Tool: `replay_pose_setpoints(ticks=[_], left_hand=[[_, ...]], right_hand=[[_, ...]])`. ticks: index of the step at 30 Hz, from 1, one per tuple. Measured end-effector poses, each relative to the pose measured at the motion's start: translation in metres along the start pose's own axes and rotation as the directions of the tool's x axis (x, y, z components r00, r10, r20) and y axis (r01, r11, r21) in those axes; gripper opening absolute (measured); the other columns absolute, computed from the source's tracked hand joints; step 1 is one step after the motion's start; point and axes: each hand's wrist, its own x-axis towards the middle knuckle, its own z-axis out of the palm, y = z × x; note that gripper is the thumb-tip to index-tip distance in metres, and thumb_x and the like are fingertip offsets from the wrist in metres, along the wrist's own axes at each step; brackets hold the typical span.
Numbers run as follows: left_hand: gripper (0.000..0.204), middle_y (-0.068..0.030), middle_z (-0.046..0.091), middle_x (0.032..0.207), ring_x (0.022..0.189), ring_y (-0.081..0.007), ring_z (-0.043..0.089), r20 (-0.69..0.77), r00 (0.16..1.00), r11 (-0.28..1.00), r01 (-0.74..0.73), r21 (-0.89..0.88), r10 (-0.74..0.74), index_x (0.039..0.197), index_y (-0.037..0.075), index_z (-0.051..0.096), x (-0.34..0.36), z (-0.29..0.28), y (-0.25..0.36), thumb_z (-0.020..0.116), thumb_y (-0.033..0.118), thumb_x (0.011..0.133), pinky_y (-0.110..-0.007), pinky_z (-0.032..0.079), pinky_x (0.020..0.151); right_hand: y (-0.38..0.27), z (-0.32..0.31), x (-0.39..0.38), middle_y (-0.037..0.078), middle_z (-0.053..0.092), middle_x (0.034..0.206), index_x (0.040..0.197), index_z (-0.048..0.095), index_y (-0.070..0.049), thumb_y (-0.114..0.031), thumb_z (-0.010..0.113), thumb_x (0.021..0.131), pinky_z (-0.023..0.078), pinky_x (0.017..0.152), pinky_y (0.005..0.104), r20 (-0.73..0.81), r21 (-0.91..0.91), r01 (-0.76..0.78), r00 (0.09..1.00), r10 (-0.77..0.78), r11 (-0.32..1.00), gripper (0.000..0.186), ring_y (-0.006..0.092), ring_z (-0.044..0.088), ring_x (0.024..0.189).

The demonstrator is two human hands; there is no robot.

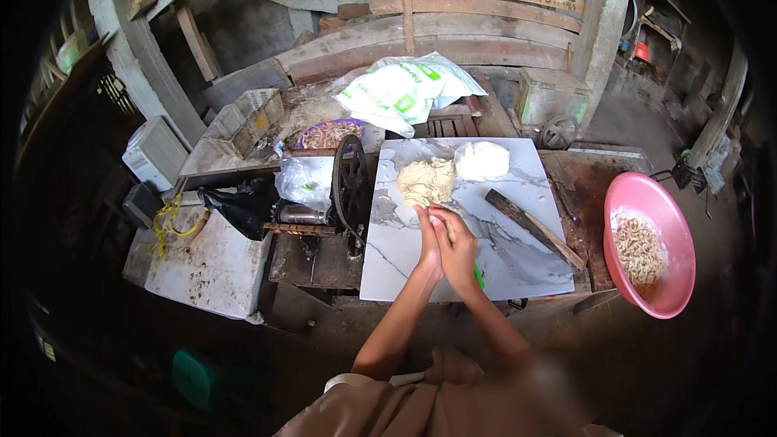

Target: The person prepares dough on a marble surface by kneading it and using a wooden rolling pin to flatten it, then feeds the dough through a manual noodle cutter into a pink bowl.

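Note:
My left hand (429, 244) and my right hand (458, 248) are pressed palm to palm over a white marble-patterned board (518, 263), with a small piece of pale dough barely showing between them. Just beyond my fingertips lies a lump of yellowish dough (426, 180). A white mound of flour (482, 160) sits to its right at the board's far edge. A dark wooden stick (532, 226) lies slanted on the board's right side. Something green peeks out under my right wrist.
A black hand-cranked wheel machine (349, 188) stands at the board's left edge. A pink basin (657, 235) holding pale strips sits at the right. Behind are a white-and-green sack (405, 91), a purple bowl (330, 133), a clear plastic bag (303, 180) and wooden planks.

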Motion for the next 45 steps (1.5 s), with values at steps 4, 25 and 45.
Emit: replay_pose_setpoints(ticks=[4, 25, 45], left_hand=[[0.067, -0.0078, 0.041, 0.121, 0.109, -0.0192, 0.042, -0.353, 0.889, 0.954, -0.246, 0.172, 0.293, 0.125, 0.012, 0.035, 0.012, -0.003, 0.005, 0.027, 0.065, 0.086, -0.033, 0.035, 0.092], [0.05, -0.0101, 0.048, 0.124, 0.106, -0.019, 0.051, 0.306, 0.947, 0.994, -0.112, 0.017, 0.101, 0.133, 0.01, 0.033, -0.011, 0.015, 0.003, 0.041, 0.036, 0.092, -0.034, 0.041, 0.092], [0.088, -0.0089, 0.023, 0.142, 0.133, -0.0235, 0.015, -0.01, 0.934, 0.934, -0.358, 0.005, 0.358, 0.141, 0.018, 0.004, 0.001, 0.025, 0.025, 0.03, 0.074, 0.078, -0.055, -0.002, 0.104]], right_hand=[[0.0, 0.015, -0.008, 0.011, 0.062, 0.07, 0.078, 0.06, 0.002, -0.01, 0.052, 0.088, 0.046, 0.057, 0.0277, -0.054, 0.073, -0.105, 0.993, 0.109, 0.992, 0.017, 0.0173, 0.059, 0.059], [0.018, 0.005, 0.015, 0.012, 0.049, 0.095, 0.113, 0.037, -0.004, -0.012, 0.043, 0.089, 0.038, 0.075, 0.0294, -0.087, 0.038, -0.081, 0.993, 0.084, 0.996, 0.025, 0.0189, 0.047, 0.087], [0.008, -0.021, 0.05, 0.003, 0.051, 0.06, 0.072, 0.049, -0.005, -0.024, 0.044, 0.094, 0.034, 0.042, 0.0228, 0.096, 0.719, -0.33, 0.919, 0.383, 0.611, 0.03, 0.0101, 0.042, 0.044]])
